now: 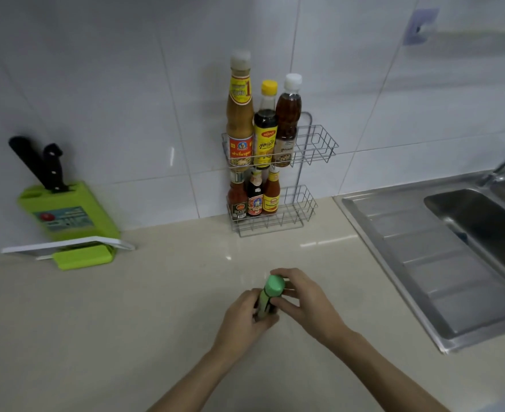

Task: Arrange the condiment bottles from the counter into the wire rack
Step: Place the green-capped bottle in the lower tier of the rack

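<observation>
A two-tier wire rack [319,144] stands on the counter against the tiled wall. Its top tier holds three tall bottles: a tan sauce bottle [240,114], a yellow-capped dark bottle [265,129] and a white-capped brown bottle [287,120]. Three small bottles [255,197] fill the left of the bottom tier. The right part of both tiers holds nothing. Near the counter's front, both hands hold a green-capped bottle [274,285]. My left hand [242,319] wraps its body; my right hand [301,295] grips around the cap.
A green knife block [72,215] with two black-handled knives and a white cutting board [67,243] sit at the left against the wall. A steel sink [459,248] with drainboard and a tap [503,165] takes up the right side.
</observation>
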Demonstrator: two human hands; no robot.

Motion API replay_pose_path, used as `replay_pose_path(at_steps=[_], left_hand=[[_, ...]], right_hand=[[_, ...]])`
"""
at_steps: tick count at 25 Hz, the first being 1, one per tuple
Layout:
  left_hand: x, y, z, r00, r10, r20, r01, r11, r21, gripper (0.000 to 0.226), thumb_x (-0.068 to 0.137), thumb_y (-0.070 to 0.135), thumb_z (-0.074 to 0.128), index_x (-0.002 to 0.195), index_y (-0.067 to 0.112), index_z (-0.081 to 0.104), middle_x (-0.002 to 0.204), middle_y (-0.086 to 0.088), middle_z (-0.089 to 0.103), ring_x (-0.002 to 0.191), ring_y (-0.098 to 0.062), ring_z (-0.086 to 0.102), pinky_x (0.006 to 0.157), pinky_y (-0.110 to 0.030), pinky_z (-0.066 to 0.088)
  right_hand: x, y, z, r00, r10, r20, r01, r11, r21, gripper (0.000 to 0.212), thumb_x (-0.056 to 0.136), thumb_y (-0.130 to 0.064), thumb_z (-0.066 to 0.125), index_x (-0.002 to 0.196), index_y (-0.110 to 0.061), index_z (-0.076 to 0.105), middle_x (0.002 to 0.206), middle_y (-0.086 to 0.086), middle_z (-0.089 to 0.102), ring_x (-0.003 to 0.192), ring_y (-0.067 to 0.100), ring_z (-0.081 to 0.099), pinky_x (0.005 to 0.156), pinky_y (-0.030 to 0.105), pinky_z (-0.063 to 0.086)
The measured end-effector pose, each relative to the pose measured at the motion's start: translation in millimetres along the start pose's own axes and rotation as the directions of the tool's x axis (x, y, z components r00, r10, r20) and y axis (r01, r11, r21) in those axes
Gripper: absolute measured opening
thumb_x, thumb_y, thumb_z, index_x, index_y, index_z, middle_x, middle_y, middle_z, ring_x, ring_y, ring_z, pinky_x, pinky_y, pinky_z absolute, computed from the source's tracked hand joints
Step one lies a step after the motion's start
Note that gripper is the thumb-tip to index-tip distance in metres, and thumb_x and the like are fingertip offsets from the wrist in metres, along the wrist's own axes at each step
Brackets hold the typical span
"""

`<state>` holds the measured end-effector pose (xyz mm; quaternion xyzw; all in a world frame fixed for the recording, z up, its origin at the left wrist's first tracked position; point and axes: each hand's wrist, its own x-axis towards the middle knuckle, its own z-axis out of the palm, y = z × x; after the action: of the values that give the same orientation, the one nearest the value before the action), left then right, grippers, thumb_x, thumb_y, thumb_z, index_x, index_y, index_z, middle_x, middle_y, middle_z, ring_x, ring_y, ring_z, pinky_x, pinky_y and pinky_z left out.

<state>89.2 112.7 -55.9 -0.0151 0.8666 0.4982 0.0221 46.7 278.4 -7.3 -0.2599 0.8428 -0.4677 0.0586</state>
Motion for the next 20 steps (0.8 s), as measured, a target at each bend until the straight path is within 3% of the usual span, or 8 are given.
replay_pose_path(at_steps=[3, 7, 10, 13, 14, 17, 18, 20], left_hand=[[-1.4, -2.8, -1.9, 1.000, -0.007, 0.014, 0.007, 0.999, 0.035, 0.034, 0.074, 0.044, 0.066, 0.105, 0.033, 0.059, 0.100, 0.010, 0.063, 0.093, -0.003, 0.064, 0.083, -0.033, 0.056], [-1.5, -6.0, -7.9, 0.998, -0.001, 0.058, -0.006, 0.992, 0.124, 0.041, 0.071, 0.050, 0.063, 0.106, 0.029, 0.059, 0.099, 0.008, 0.062, 0.091, -0.010, 0.063, 0.082, -0.036, 0.055], [3.0, -1.4, -12.2, 0.998, 0.022, 0.065, -0.035, 0.977, 0.209, 0.040, 0.074, 0.046, 0.065, 0.108, 0.026, 0.059, 0.099, 0.006, 0.061, 0.089, -0.013, 0.062, 0.081, -0.035, 0.053], [4.9, 7.8, -14.4, 0.997, 0.049, 0.064, -0.067, 0.944, 0.322, 0.039, 0.080, 0.041, 0.067, 0.112, 0.022, 0.058, 0.100, 0.003, 0.060, 0.090, -0.016, 0.060, 0.078, -0.033, 0.051], [4.9, 9.1, -14.0, 0.998, 0.044, 0.053, -0.059, 0.942, 0.331, 0.038, 0.080, 0.042, 0.067, 0.112, 0.022, 0.058, 0.099, 0.003, 0.060, 0.089, -0.016, 0.060, 0.077, -0.032, 0.050], [7.3, 9.1, -16.2, 1.000, 0.003, 0.006, -0.004, 0.957, 0.290, 0.034, 0.078, 0.046, 0.065, 0.100, 0.022, 0.058, 0.092, 0.004, 0.060, 0.081, -0.015, 0.059, 0.071, -0.032, 0.049], [8.6, 8.7, -17.9, 1.000, 0.001, 0.006, -0.003, 0.954, 0.298, 0.034, 0.078, 0.046, 0.066, 0.099, 0.021, 0.057, 0.091, 0.003, 0.059, 0.081, -0.015, 0.058, 0.071, -0.032, 0.048], [9.7, 7.7, -20.0, 0.999, 0.020, 0.039, -0.033, 0.933, 0.360, 0.037, 0.078, 0.046, 0.066, 0.101, 0.019, 0.057, 0.094, 0.001, 0.058, 0.083, -0.017, 0.058, 0.072, -0.034, 0.049]], right_hand=[[0.2, -1.2, 0.3, 0.998, 0.062, 0.016, -0.063, 0.996, 0.056, 0.041, 0.082, -0.016, 0.073, 0.116, -0.026, 0.052, 0.115, -0.009, 0.058, 0.104, 0.008, 0.063, 0.092, 0.025, 0.054], [5.6, -8.8, -12.4, 0.987, 0.054, 0.153, -0.059, 0.998, 0.025, 0.037, 0.090, -0.028, 0.063, 0.126, -0.021, 0.056, 0.119, -0.007, 0.063, 0.105, 0.003, 0.062, 0.090, 0.017, 0.052], [12.9, -18.2, -21.6, 0.990, 0.006, 0.141, 0.035, 0.957, -0.287, 0.033, 0.089, -0.047, 0.055, 0.109, -0.020, 0.058, 0.102, -0.007, 0.064, 0.084, 0.009, 0.063, 0.076, 0.024, 0.054], [21.1, -25.4, -24.0, 0.994, 0.020, 0.112, 0.070, 0.665, -0.744, 0.060, 0.084, -0.074, 0.025, 0.087, -0.019, 0.049, 0.080, -0.004, 0.055, 0.065, 0.017, 0.052, 0.058, 0.031, 0.044], [22.2, -26.2, -24.6, 0.994, 0.023, 0.106, 0.068, 0.636, -0.769, 0.065, 0.082, -0.077, 0.019, 0.090, -0.020, 0.050, 0.082, -0.004, 0.055, 0.067, 0.017, 0.053, 0.059, 0.031, 0.044], [21.6, -23.9, -32.8, 0.982, -0.005, 0.189, 0.118, 0.797, -0.592, 0.060, 0.088, -0.066, 0.037, 0.131, -0.025, 0.045, 0.111, -0.007, 0.059, 0.083, 0.013, 0.062, 0.074, 0.028, 0.050], [22.2, -22.7, -36.1, 0.970, -0.032, 0.241, 0.165, 0.814, -0.557, 0.054, 0.091, -0.057, 0.044, 0.135, -0.027, 0.042, 0.114, -0.007, 0.059, 0.084, 0.012, 0.062, 0.076, 0.027, 0.051], [24.1, -18.7, -39.4, 0.965, -0.036, 0.259, 0.192, 0.769, -0.610, 0.041, 0.092, -0.054, 0.045, 0.121, -0.025, 0.049, 0.103, -0.004, 0.064, 0.079, 0.014, 0.060, 0.073, 0.030, 0.052]])
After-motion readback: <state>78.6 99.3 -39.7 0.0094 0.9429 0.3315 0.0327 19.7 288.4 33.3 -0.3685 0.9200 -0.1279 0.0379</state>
